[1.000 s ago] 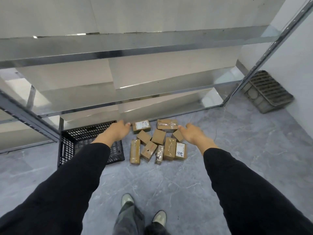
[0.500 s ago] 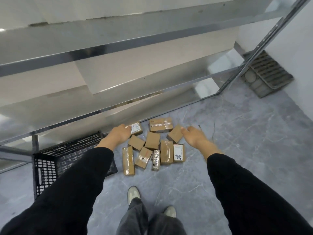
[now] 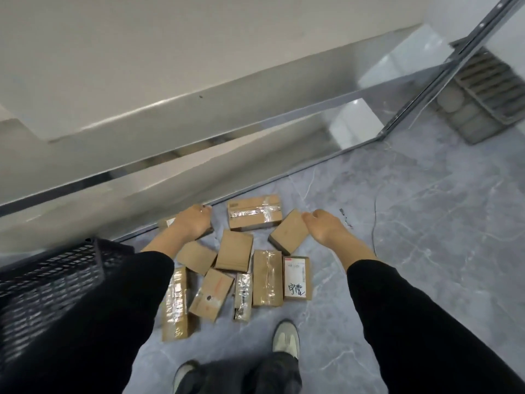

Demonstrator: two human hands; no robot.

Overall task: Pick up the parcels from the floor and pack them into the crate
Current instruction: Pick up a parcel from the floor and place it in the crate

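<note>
Several brown cardboard parcels lie clustered on the grey floor, among them a taped box (image 3: 254,213) at the back and a white-labelled one with handwriting (image 3: 295,277). My left hand (image 3: 193,223) lies over a labelled parcel (image 3: 167,223) at the cluster's back left, fingers curled over its far edge; most of it is hidden. My right hand (image 3: 326,228) touches the right edge of a plain angled parcel (image 3: 288,233) with fingers apart. The black mesh crate (image 3: 56,268) stands on the floor at the left, partly behind my left sleeve.
A metal shelf rack (image 3: 199,143) overhangs the floor just behind the parcels, its upright post (image 3: 443,66) at the right. A grey grille (image 3: 483,100) leans on the far right wall. A thin wire (image 3: 375,223) lies right of my hand. My shoes (image 3: 285,339) stand near the parcels.
The view has dropped lower and closer to the floor. Both hands have come down onto the parcels; the left now covers the labelled one and the right touches the angled one.
</note>
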